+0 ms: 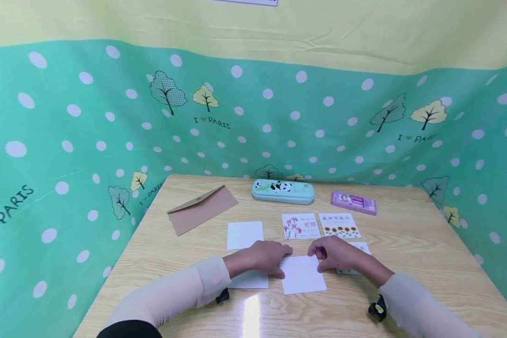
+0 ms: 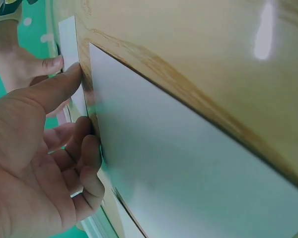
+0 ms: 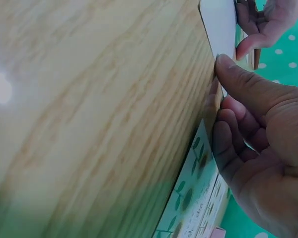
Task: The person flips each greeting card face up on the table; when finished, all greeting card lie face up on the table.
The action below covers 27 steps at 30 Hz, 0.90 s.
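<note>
A blank white card [image 1: 303,276] lies on the table between the two hands. My left hand [image 1: 270,257] reaches over from the left, thumb [image 2: 64,85] touching the card's left edge and forefinger near its upper left corner. At the upper right corner, my right hand [image 1: 337,253] holds the card between thumb [image 3: 238,74] and curled fingers. Under and behind the left hand lie two more blank cards, a near one [image 1: 249,280] and a far one [image 1: 245,234]. A printed card [image 1: 360,246] is partly hidden beneath the right hand.
Behind the hands lie a pink-flower card [image 1: 301,226] and a sunflower card [image 1: 340,225]. Farther back are a brown envelope [image 1: 204,211] with its flap raised, a panda pencil case [image 1: 283,191] and a purple box [image 1: 354,203]. A patterned curtain [image 1: 253,108] stands behind the table.
</note>
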{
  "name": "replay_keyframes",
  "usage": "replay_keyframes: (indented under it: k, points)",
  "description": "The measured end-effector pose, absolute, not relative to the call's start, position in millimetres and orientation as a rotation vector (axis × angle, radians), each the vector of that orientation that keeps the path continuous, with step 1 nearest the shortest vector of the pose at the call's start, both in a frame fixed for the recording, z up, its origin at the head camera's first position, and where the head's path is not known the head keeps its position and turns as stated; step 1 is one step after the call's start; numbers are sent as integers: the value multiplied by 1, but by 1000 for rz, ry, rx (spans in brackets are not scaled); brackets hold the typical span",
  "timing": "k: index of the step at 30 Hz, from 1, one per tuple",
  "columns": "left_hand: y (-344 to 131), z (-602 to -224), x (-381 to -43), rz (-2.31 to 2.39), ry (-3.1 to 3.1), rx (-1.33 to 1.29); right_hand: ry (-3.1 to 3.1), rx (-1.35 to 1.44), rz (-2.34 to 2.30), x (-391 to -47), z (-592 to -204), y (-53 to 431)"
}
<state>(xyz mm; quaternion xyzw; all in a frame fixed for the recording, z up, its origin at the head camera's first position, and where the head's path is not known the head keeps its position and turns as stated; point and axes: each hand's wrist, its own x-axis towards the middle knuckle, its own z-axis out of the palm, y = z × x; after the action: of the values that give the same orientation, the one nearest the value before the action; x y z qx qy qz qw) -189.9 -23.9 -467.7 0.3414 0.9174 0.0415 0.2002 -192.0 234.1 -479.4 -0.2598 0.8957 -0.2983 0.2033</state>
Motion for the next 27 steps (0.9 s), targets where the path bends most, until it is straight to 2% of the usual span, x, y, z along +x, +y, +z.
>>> replay_keyframes:
  k: [17,27]
  points:
    - [-28,-473,-195,223,2553,952,2431,-681,-746,-189,-466,223]
    - [-28,-472,-194,224,2566,944,2605,-680,-806,-185,-474,229]
